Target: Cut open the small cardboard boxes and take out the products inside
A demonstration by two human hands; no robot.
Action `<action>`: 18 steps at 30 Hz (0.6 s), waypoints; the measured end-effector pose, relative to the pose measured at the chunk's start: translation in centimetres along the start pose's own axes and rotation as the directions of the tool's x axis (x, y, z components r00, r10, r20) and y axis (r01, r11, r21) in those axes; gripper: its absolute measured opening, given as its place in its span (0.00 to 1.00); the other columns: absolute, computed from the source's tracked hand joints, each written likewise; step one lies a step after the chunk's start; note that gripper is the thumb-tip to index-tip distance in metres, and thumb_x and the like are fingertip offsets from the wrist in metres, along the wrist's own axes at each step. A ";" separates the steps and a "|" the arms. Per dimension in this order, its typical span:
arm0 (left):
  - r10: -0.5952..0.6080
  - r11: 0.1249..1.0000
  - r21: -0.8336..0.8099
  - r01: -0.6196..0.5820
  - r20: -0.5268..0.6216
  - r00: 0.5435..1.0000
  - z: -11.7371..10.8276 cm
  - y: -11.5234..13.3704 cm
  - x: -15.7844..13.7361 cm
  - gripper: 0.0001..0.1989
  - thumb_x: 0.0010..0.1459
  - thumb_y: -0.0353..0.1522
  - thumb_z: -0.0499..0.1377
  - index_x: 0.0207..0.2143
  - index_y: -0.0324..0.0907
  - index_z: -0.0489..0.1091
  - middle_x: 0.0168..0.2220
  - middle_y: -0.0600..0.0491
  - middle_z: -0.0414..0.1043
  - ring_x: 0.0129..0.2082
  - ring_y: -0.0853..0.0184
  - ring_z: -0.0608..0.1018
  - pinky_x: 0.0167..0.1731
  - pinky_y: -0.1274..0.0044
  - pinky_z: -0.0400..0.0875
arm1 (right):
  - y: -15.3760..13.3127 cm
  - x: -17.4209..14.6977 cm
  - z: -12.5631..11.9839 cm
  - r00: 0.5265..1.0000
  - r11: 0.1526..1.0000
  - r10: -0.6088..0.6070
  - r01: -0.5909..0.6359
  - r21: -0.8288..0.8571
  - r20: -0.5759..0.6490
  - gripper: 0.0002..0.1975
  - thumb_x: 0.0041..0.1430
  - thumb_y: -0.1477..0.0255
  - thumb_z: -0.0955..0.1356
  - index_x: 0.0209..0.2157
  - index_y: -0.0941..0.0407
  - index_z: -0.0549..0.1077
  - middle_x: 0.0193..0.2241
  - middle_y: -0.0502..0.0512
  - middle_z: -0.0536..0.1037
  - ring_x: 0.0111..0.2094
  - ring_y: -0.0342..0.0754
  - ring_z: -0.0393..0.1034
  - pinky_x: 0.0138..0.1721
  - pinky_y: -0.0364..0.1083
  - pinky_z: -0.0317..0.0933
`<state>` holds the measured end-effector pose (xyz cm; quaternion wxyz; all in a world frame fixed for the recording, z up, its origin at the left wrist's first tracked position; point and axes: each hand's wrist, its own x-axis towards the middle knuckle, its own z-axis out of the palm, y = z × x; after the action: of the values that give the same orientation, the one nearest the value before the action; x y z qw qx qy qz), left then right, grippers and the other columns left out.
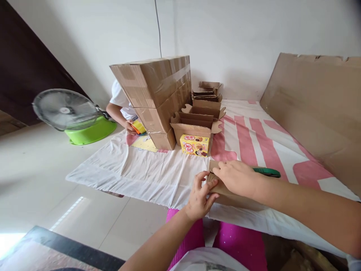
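A closed brown cardboard box [235, 200] lies in front of me at the near edge of the bed or table. My left hand [200, 196] grips its left end, fingers curled over the corner and thumb below. On the box top, my right hand [237, 177] is closed, its fingertips pressed down near that same corner. A thin dark tip shows beside those fingertips; what they hold is mostly hidden. Behind my right wrist sticks out a green loop-shaped handle [266, 172]; whether it joins the dark tip cannot be seen.
Taped cartons [158, 86] are stacked ahead, left of open cardboard boxes [194, 120]. A yellow snack box [194, 145] stands before them. Another person's hand [129, 126] holds colourful flat packs at the left. A green-based fan [90, 130] and large cardboard sheet [316, 113] flank the cloth.
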<state>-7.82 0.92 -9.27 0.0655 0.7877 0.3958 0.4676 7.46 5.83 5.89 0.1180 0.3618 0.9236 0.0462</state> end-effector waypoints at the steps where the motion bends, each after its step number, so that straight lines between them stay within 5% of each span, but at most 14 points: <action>1: 0.001 1.000 0.010 -0.001 0.002 1.000 0.0 0.0 0.0 0.19 0.67 0.41 0.51 0.56 0.44 0.63 0.57 0.40 0.55 0.55 0.55 0.67 0.49 0.63 0.70 | 0.1 -0.2 -0.1 1.000 1.000 0.016 -0.016 -0.002 0.026 0.09 0.63 0.75 0.63 0.41 0.58 0.74 0.37 0.62 0.79 0.37 0.54 0.76 0.33 0.46 0.61; 10: 0.001 0.998 0.061 -0.002 0.025 1.000 -0.3 0.1 0.0 0.16 0.66 0.38 0.53 0.54 0.43 0.63 0.58 0.40 0.55 0.56 0.55 0.66 0.49 0.63 0.69 | 3.2 -4.0 0.3 0.954 0.983 0.172 -0.182 0.016 0.245 0.16 0.57 0.83 0.61 0.41 0.58 0.78 0.38 0.63 0.80 0.36 0.56 0.77 0.31 0.47 0.61; 18: -0.007 0.997 0.079 0.005 0.023 1.000 -0.1 -0.1 -0.1 0.16 0.67 0.38 0.51 0.55 0.44 0.63 0.58 0.40 0.55 0.57 0.56 0.65 0.50 0.63 0.68 | 6.9 -9.2 2.6 0.935 0.952 0.290 -0.304 0.038 0.205 0.17 0.57 0.83 0.60 0.39 0.55 0.76 0.35 0.59 0.80 0.34 0.54 0.77 0.28 0.47 0.55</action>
<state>-7.96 0.92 -9.33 0.0403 0.7937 0.4157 0.4423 19.21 4.67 6.23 0.1878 0.5039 0.8431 -0.0042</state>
